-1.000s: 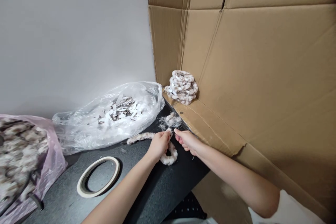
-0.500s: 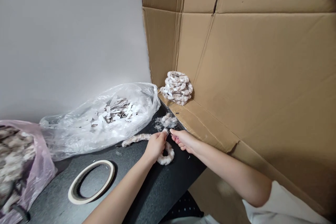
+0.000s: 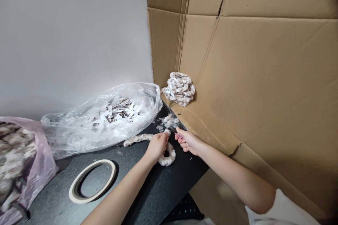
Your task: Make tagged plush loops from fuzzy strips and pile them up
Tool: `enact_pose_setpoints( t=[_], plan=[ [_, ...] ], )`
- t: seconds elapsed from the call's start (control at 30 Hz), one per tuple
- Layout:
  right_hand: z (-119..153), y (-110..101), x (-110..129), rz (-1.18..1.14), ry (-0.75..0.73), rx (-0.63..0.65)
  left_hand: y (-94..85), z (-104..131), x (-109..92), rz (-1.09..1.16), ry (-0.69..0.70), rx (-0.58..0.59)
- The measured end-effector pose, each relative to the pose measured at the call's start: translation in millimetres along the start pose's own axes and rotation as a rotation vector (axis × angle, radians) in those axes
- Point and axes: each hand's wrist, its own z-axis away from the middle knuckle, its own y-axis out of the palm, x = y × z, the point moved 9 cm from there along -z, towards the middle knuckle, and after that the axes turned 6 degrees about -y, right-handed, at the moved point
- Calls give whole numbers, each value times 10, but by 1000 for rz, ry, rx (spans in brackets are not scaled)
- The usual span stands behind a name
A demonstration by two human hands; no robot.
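Observation:
My left hand (image 3: 157,146) is closed round a fluffy white-and-beige cord (image 3: 169,159) on the dark table. The cord curls into a loop beside my fingers, and another fluffy length (image 3: 137,139) stretches out to the left behind the hand. A short fluffy end pokes up above my fingertips. Just to the right, my right hand (image 3: 188,141) is closed on a small tool with a dark, thin tip (image 3: 174,131). Something pink shows between its fingers; most of the tool is hidden. A tuft of loose fluff (image 3: 169,121) lies behind both hands.
A stack of coiled fluffy loops (image 3: 181,89) stands on cardboard (image 3: 208,121) in the corner. A clear bag (image 3: 79,137) holds white strips and ties. At left is a pink bag (image 3: 43,168) of fluffy pieces. A tape roll (image 3: 75,197) lies in front.
My right hand has moved slightly right, away from my left hand, opening a gap between them. The left hand keeps its hold on the cord.

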Motion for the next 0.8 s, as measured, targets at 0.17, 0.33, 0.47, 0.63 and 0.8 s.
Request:
enact_pose_setpoints(
  t=[0.17, 0.33, 0.47, 0.63, 0.8],
  plan=[
    [31, -766, 193, 281, -329, -341, 27, 127, -92, 73, 56, 107],
    [23, -1362, 236, 566, -546, -569, -88, 472, -315, 125, 148, 162],
    [39, -1478, 218, 729, -574, -667, -368, 807, -415, 123, 194, 147],
    [-105, -1020, 643, 922, -633, -567, -1091, 1240, -565, 161, 294, -61],
    [-810, -9, 1313, 920, -706, -168, -1774, 1651, -696, 151, 421, -292]
  ],
)
